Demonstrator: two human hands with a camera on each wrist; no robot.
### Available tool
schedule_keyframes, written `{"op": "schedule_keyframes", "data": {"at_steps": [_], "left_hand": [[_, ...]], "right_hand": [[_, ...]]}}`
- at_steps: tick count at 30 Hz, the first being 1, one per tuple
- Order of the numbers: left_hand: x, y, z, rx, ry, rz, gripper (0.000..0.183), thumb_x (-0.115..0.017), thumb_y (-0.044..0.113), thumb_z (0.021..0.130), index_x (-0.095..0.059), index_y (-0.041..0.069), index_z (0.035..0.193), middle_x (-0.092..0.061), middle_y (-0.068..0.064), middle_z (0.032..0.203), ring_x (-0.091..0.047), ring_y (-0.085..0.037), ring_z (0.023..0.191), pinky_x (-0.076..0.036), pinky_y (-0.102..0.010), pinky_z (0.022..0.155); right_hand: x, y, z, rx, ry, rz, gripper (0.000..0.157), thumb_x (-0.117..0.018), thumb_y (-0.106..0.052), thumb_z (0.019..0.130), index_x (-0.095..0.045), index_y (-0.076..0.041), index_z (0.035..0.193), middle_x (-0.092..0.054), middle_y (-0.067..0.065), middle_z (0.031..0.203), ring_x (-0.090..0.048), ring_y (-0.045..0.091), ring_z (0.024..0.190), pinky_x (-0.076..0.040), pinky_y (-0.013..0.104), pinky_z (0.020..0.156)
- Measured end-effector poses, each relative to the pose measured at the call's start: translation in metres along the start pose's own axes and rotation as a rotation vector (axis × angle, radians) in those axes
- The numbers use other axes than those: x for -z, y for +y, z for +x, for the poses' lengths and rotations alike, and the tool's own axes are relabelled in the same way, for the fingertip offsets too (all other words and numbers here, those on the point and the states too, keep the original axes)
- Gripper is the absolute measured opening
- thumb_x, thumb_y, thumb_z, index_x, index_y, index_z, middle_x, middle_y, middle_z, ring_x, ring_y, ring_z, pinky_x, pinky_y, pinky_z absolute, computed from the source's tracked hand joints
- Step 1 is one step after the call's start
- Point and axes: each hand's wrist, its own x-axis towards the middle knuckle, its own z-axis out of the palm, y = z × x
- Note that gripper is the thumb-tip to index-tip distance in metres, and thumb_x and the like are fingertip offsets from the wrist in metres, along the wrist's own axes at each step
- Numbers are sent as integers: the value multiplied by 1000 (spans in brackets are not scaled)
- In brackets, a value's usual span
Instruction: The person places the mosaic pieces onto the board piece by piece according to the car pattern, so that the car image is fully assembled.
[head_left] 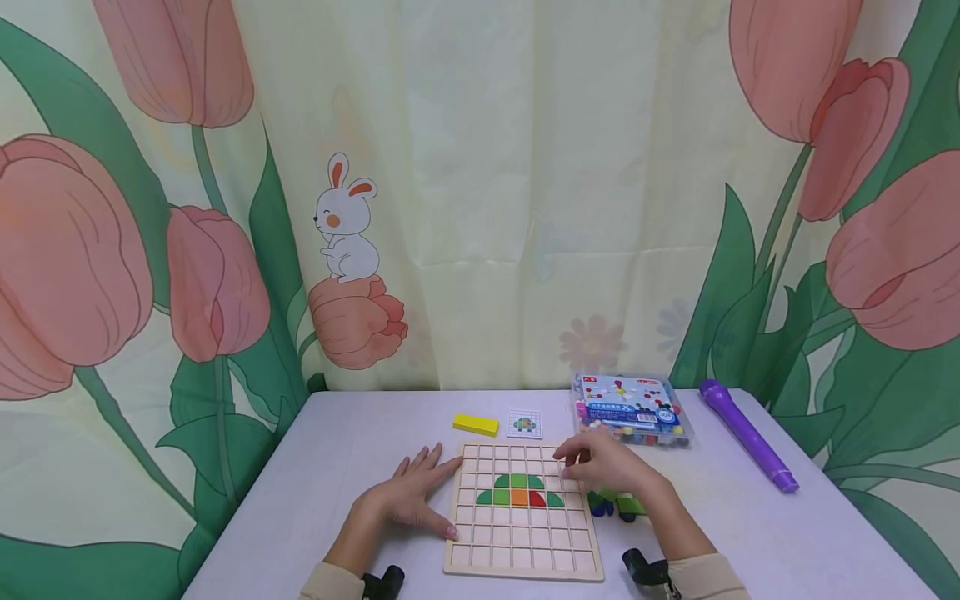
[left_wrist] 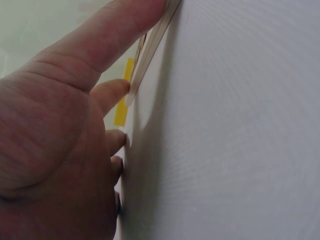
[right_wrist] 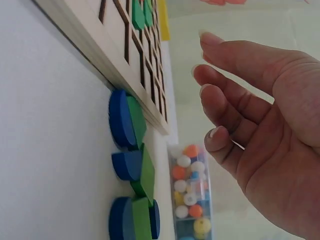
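Note:
A wooden grid board (head_left: 517, 560) lies on the table, with green, orange and red pieces set in some of its squares. At its left edge is my left hand (head_left: 408, 493), fingers spread; its thumb (left_wrist: 125, 25) and index finger touch the board's side. Above the right edge hovers my right hand (head_left: 609, 463), its fingers loosely bent and nothing seen between them. Under that hand, beside the board, lie loose blue pieces (right_wrist: 120, 122) and green pieces (right_wrist: 145, 175). In the head view the hand and forearm partly cover them.
Behind the board lie a yellow block (head_left: 476, 425) and a small pattern card (head_left: 524, 423). A clear box of coloured beads (head_left: 632, 410) stands at the back right, a purple marker-like stick (head_left: 748, 435) to its right. A printed curtain (head_left: 480, 208) hangs behind the table.

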Motion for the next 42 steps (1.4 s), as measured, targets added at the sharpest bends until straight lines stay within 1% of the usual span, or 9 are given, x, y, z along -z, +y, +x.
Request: {"op": "schedule_keyframes", "data": {"at_steps": [4,8,16,20,24,30,36,42], "left_hand": [[0,0,0,0,-2,-2,118,-87,70,65,-35,33,163,-14,-17,175,-5,-39,163,-5,-68,128],[-1,-1,0,-3,-3,-4,117,-87,70,65,-34,33,163,-14,-17,175,-5,-40,163,-5,-68,128],[0,0,0,-3,2,-6,117,-88,70,65,-35,33,163,-14,-17,175,-5,-39,163,-4,-68,128],[0,0,0,-2,4,-4,117,-88,70,65,-35,33,163,-14,-17,175,-5,-39,163,-4,-68,128],[0,-1,0,0,1,-9,117,-88,70,65,-35,33,163,-14,-17,175,-4,-39,163,-4,-67,128],[0,0,0,0,0,-13,117,-88,69,65,-35,34,163,-13,-17,175,-4,-39,163,-4,-67,128],[0,0,1,0,-1,-8,117,-88,69,65,-35,34,163,-14,-17,175,-5,-39,163,-4,-68,128],[0,0,0,2,-2,-10,117,-87,70,65,-35,33,163,-14,-17,175,-5,-39,163,-4,-68,128]], "right_hand": [[7,3,-3,-5,34,-10,24,-80,-14,91,-79,-11,115,-72,-4,94,-56,19,83,-49,23,64],[14,9,-5,-31,36,1,23,-80,-14,91,-79,-10,114,-71,-2,95,-56,20,85,-49,24,65],[21,18,-9,-64,-3,2,21,-81,-8,88,-79,-9,110,-68,1,93,-58,21,86,-53,27,67],[22,19,-13,-87,-27,-3,18,-83,-7,86,-80,-9,103,-66,2,88,-57,20,83,-52,27,65],[23,19,-16,-85,-64,-11,15,-85,-7,83,-80,-8,97,-66,2,81,-56,19,78,-49,26,63],[22,18,-19,-103,-114,-39,14,-89,-8,79,-77,-9,87,-67,1,75,-57,17,72,-47,27,62],[15,18,-18,-130,-120,-84,19,-91,-7,76,-74,-9,83,-66,0,74,-57,17,70,-47,28,61],[9,15,-16,-194,-110,-122,22,-93,-7,74,-71,-11,80,-65,1,73,-56,18,70,-45,30,63]]}}
